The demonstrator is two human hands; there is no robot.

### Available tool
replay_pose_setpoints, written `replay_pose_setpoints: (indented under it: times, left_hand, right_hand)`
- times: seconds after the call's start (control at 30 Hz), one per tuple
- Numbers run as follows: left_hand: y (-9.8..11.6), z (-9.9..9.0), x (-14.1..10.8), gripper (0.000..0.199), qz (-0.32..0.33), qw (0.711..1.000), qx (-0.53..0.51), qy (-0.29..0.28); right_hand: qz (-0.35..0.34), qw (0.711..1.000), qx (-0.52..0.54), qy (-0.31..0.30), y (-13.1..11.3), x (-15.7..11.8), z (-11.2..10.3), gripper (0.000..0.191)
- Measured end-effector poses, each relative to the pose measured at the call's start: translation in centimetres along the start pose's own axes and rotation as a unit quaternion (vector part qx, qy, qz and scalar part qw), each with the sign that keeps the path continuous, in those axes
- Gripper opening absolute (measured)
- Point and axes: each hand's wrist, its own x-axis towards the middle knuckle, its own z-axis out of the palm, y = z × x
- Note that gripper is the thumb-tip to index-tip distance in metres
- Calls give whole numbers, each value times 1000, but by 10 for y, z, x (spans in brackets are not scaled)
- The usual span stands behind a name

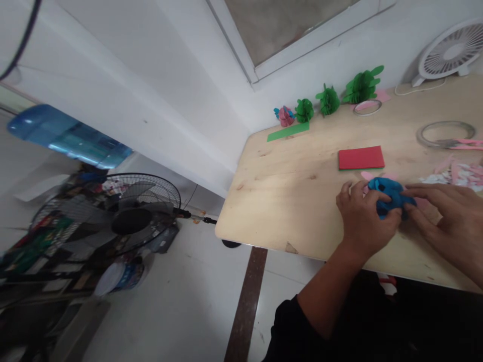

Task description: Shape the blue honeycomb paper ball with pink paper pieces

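A blue paper craft animal [392,189] with a dark round spot is held between my two hands, low over the wooden table. My left hand [365,213] grips its near left side, fingers bent around it and thumb in front. From the right, my right hand [447,213] pinches a blue piece at its right end between thumb and fingers. Pink paper pieces [372,176] show behind and beside the blue paper. Just beyond lies a stack of folded red paper [361,157] with a green edge under it.
Green paper crafts [329,100] and a pink-and-blue one [286,115] line the wall, near a green strip [288,131]. Rolls of tape [368,107], pink-handled scissors [462,144], paper scraps [456,173] and a white fan [453,50] occupy the right. A floor fan [132,221] stands left.
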Motion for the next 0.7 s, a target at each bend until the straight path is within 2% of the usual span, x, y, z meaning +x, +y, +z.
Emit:
replay_pose_setpoints:
  times: [0.4, 0.7]
  left_hand:
    - [2, -5, 0, 15, -16, 1000, 2, -13]
    - [2, -4, -1, 7, 4, 1000, 15, -6]
  right_hand:
    - [-13, 1000, -2, 5, 1, 1, -4, 17]
    - [-15, 1000, -20, 10, 0, 2, -1, 17]
